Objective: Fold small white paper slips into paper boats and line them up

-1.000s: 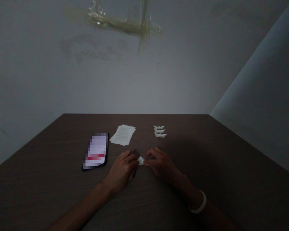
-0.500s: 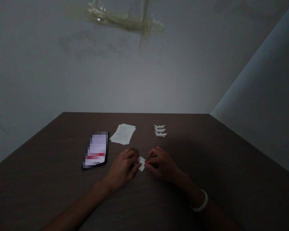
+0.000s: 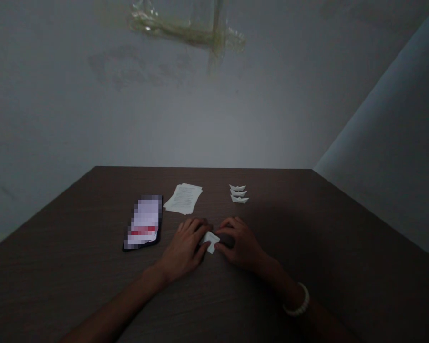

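Observation:
Between my two hands, low over the table, is a small folded piece of white paper [image 3: 211,242]. My left hand [image 3: 188,243] grips its left edge with thumb and fingers. On the opposite side my right hand [image 3: 241,242] holds the right edge between thumb and forefinger; a pale bead bracelet circles that wrist. Fingertips hide parts of the paper's edges. Three small white paper boats [image 3: 239,194] lie in a close column beyond my right hand. A loose stack of printed paper sheets [image 3: 184,198] lies beyond my left hand.
To the left of my left hand a phone [image 3: 144,222] lies face up, its screen blurred out. The dark brown table [image 3: 93,214] reaches back to a grey wall [image 3: 214,119] with shiny tape on it. Another wall slants along the right.
The fingers have shifted on the folded paper, and its outline has changed from a tilted diamond to a broader shape. My right thumb and forefinger are spread wider. Boats, sheets and phone stay put.

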